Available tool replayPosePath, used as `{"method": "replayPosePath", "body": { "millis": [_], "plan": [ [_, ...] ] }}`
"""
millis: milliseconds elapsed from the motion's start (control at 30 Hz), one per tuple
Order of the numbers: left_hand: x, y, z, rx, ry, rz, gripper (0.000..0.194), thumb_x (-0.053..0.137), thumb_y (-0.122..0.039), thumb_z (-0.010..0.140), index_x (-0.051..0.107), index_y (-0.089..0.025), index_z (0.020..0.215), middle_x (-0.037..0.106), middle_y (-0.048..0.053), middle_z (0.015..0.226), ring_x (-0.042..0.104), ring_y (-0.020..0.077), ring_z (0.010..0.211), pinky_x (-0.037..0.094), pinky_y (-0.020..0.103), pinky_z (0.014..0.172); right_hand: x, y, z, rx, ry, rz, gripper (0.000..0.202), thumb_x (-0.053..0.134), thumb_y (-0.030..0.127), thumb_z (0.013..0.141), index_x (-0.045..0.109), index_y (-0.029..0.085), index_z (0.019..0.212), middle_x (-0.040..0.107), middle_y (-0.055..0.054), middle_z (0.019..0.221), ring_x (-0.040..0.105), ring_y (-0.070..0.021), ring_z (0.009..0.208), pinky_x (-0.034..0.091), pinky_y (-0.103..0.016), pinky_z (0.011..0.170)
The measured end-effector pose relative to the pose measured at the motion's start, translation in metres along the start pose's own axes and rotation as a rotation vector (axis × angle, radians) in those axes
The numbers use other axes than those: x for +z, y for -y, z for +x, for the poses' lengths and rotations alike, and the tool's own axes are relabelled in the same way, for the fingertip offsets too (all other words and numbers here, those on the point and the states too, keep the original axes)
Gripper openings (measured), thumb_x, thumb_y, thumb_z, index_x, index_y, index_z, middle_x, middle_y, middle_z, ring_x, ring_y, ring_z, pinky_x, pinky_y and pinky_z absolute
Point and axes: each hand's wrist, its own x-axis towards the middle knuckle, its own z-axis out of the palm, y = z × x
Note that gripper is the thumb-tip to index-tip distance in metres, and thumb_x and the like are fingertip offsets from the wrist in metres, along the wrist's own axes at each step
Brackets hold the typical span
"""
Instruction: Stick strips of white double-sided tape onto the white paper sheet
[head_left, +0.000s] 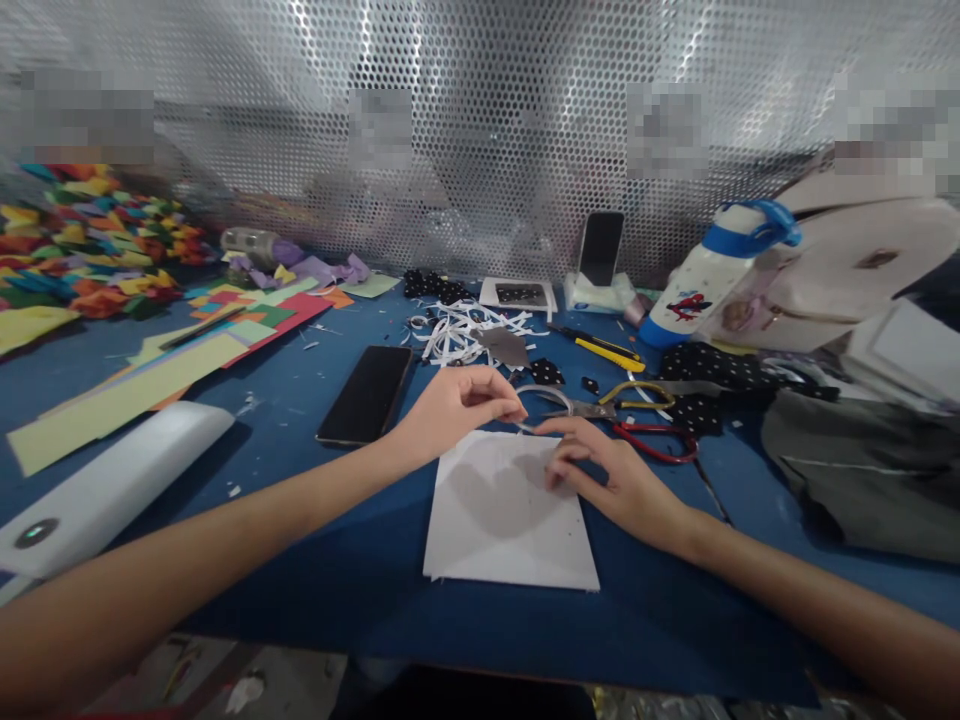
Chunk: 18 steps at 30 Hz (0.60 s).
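My left hand (466,408) is closed in a pinch over the back edge of a white sheet stack (510,520). A thin pale strip (525,428) runs from its fingertips toward my right hand (611,475). The right hand hovers at the stack's right side, fingers curled, index finger stretched to the strip's end; whether it grips the strip is unclear. Shadows of both hands fall on the stack. Just behind lie scissors (592,410) with one yellow and one red handle, beside a white ring (546,392).
A black phone (365,394) lies left, near coloured paper strips (135,385) and a white device (120,490). White shreds (469,335), a yellow cutter (600,350), a bottle (705,270), a bag (862,255) and dark cloth (862,475) are behind and right.
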Motion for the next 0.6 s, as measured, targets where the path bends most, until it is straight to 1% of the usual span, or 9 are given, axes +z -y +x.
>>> {"method": "replayPosePath", "body": {
  "millis": [33, 100, 133, 200, 233, 300, 367, 467, 600],
  "plan": [
    [-0.003, 0.005, 0.002, 0.028, -0.014, 0.080, 0.015, 0.051, -0.022, 0.093, 0.063, -0.013, 0.093, 0.071, 0.007, 0.092, 0.068, 0.0129, 0.087, 0.057, 0.027, 0.082, -0.006, 0.002, 0.001, 0.015, -0.026, -0.021, 0.031, 0.044, 0.021, 0.096, 0.045, 0.024, 0.127, 0.069, 0.001, 0.079, 0.067, -0.0165, 0.080, 0.051, -0.034, 0.084],
    [-0.007, 0.014, 0.007, 0.066, -0.033, 0.239, 0.014, 0.049, -0.018, 0.092, 0.060, -0.014, 0.101, 0.068, 0.007, 0.101, 0.066, 0.0120, 0.090, 0.055, 0.027, 0.082, -0.022, 0.001, 0.003, 0.038, -0.111, -0.122, 0.025, 0.043, 0.025, 0.097, 0.052, 0.025, 0.120, 0.069, 0.001, 0.079, 0.066, -0.0164, 0.080, 0.050, -0.033, 0.082],
    [-0.008, 0.018, 0.009, 0.070, -0.032, 0.278, 0.016, 0.051, -0.016, 0.090, 0.060, -0.015, 0.103, 0.067, 0.007, 0.104, 0.065, 0.0122, 0.090, 0.054, 0.027, 0.081, -0.032, -0.001, 0.003, 0.050, -0.151, -0.192, 0.022, 0.042, 0.027, 0.098, 0.056, 0.025, 0.114, 0.069, 0.000, 0.083, 0.066, -0.0172, 0.082, 0.051, -0.032, 0.080],
    [-0.007, 0.023, 0.015, 0.077, -0.013, 0.350, 0.016, 0.053, -0.015, 0.088, 0.062, -0.016, 0.102, 0.065, 0.006, 0.104, 0.062, 0.0128, 0.086, 0.052, 0.028, 0.078, -0.055, -0.011, 0.000, 0.095, -0.162, -0.382, 0.022, 0.042, 0.031, 0.097, 0.060, 0.025, 0.106, 0.069, -0.003, 0.097, 0.066, -0.0201, 0.091, 0.051, -0.034, 0.080],
    [-0.005, 0.024, 0.018, 0.086, 0.007, 0.385, 0.015, 0.055, -0.017, 0.088, 0.064, -0.016, 0.099, 0.064, 0.006, 0.103, 0.061, 0.0134, 0.084, 0.051, 0.029, 0.077, -0.065, -0.018, -0.003, 0.098, -0.138, -0.514, 0.022, 0.043, 0.033, 0.096, 0.062, 0.024, 0.105, 0.068, -0.005, 0.104, 0.064, -0.0227, 0.097, 0.051, -0.037, 0.083],
    [0.002, 0.024, 0.024, 0.114, 0.061, 0.453, 0.013, 0.058, -0.022, 0.088, 0.068, -0.018, 0.094, 0.063, 0.005, 0.099, 0.059, 0.0160, 0.086, 0.047, 0.031, 0.077, -0.084, -0.035, -0.014, 0.084, -0.052, -0.767, 0.027, 0.046, 0.039, 0.093, 0.061, 0.023, 0.110, 0.066, -0.008, 0.113, 0.060, -0.0295, 0.107, 0.047, -0.047, 0.092],
    [0.012, 0.023, 0.030, 0.146, 0.118, 0.505, 0.014, 0.063, -0.030, 0.086, 0.070, -0.019, 0.090, 0.064, 0.005, 0.095, 0.058, 0.0197, 0.090, 0.044, 0.033, 0.077, -0.097, -0.053, -0.027, 0.094, 0.010, -0.892, 0.038, 0.051, 0.043, 0.089, 0.058, 0.022, 0.120, 0.062, -0.011, 0.120, 0.058, -0.0329, 0.112, 0.046, -0.049, 0.093],
    [0.028, 0.022, 0.037, 0.172, 0.156, 0.554, 0.020, 0.069, -0.037, 0.081, 0.071, -0.018, 0.087, 0.065, 0.006, 0.088, 0.057, 0.0216, 0.084, 0.041, 0.034, 0.075, -0.107, -0.073, -0.039, 0.090, 0.074, -0.914, 0.044, 0.049, 0.034, 0.087, 0.051, 0.019, 0.129, 0.058, -0.014, 0.127, 0.055, -0.0321, 0.117, 0.046, -0.047, 0.096],
    [0.038, 0.021, 0.040, 0.165, 0.142, 0.547, 0.010, 0.064, -0.023, 0.080, 0.070, -0.016, 0.076, 0.065, 0.003, 0.075, 0.056, 0.0177, 0.071, 0.040, 0.033, 0.072, -0.114, -0.081, -0.033, 0.062, 0.122, -0.886, 0.043, 0.047, 0.022, 0.081, 0.052, 0.018, 0.123, 0.060, -0.013, 0.118, 0.058, -0.0292, 0.110, 0.046, -0.043, 0.093]
  ]
}}
